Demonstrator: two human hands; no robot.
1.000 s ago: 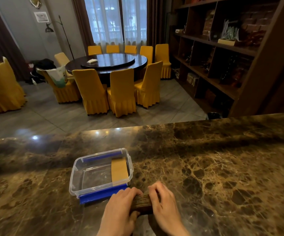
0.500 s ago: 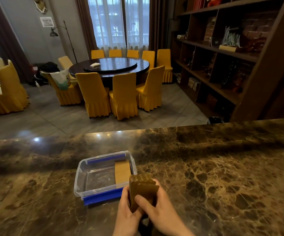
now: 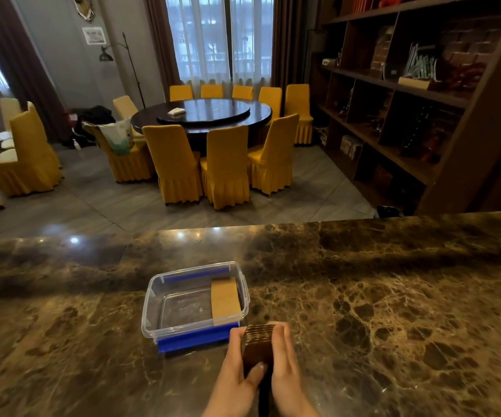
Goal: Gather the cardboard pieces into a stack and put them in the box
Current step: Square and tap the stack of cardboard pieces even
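Observation:
A stack of several brown cardboard pieces [image 3: 258, 344] stands on edge on the marble counter, squeezed between my two hands. My left hand [image 3: 237, 368] presses its left side with the thumb on the near face. Against its right side lies my right hand [image 3: 285, 365]. Just to the left and beyond stands a clear plastic box [image 3: 153, 305] with blue clips, open on top. One cardboard piece [image 3: 225, 299] lies inside the box along its right wall.
The brown marble counter [image 3: 393, 311] stretches wide to the right and left. Its far edge drops to a tiled floor with a round dining table [image 3: 204, 112], yellow chairs, and a dark shelf unit [image 3: 408, 100] on the right.
The stack was flat between my hands, then lifted and tilted up with pieces fanned. Now the pieces are squared into a tight block, held nearer the box's right front corner.

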